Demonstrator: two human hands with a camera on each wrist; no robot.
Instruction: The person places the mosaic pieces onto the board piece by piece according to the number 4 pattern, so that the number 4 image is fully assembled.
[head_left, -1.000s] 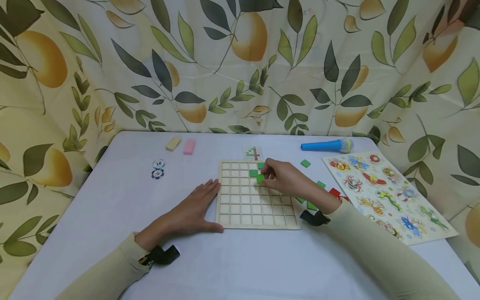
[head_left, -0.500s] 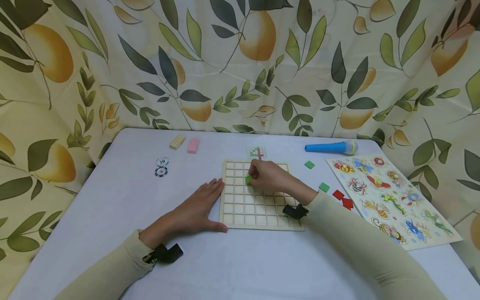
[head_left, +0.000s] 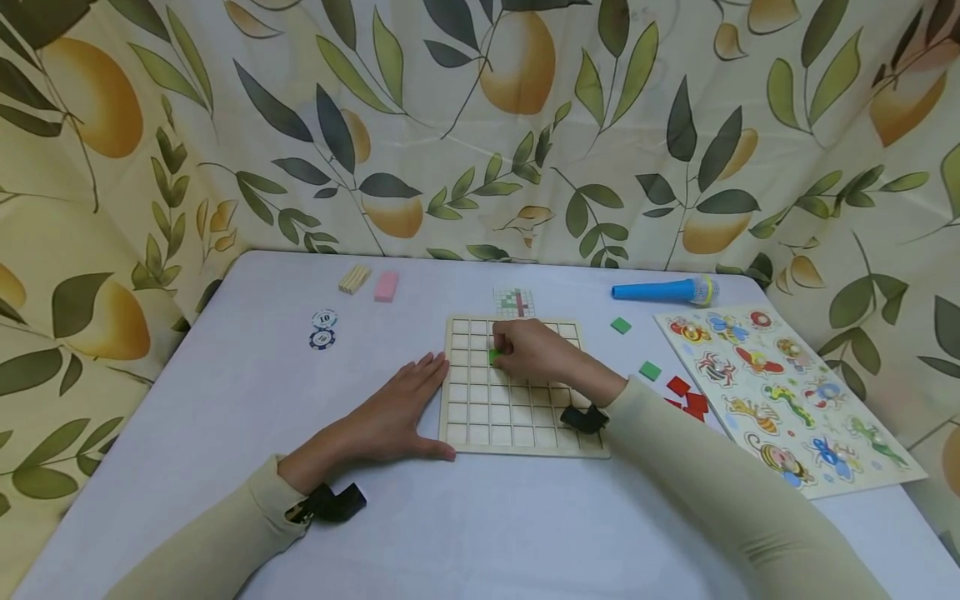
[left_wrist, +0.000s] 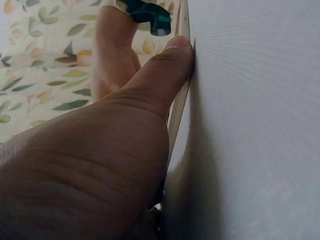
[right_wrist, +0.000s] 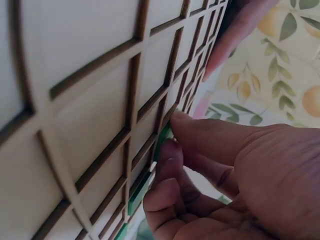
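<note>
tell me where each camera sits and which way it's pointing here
Head: worn high, looks forward and down at the table; both sleeves, left hand and right hand on the wooden grid board.
Left wrist: low at the table, looks along the left hand's thumb pressed against the board's edge.
Right wrist: close over the board, shows fingers pinching a green tile.
Shared: the right wrist and head views both show the board and tile.

A white table (head_left: 225, 417) carries a wooden grid board (head_left: 517, 417) at its middle, with a small pattern card (head_left: 514, 302) just behind it. Two poker chips (head_left: 323, 328), a tan block (head_left: 354, 279) and a pink block (head_left: 386, 286) lie left; a blue microphone toy (head_left: 663, 291), loose green tiles (head_left: 620, 325), red tiles (head_left: 686, 393) and an insect puzzle board (head_left: 787, 392) lie right
</note>
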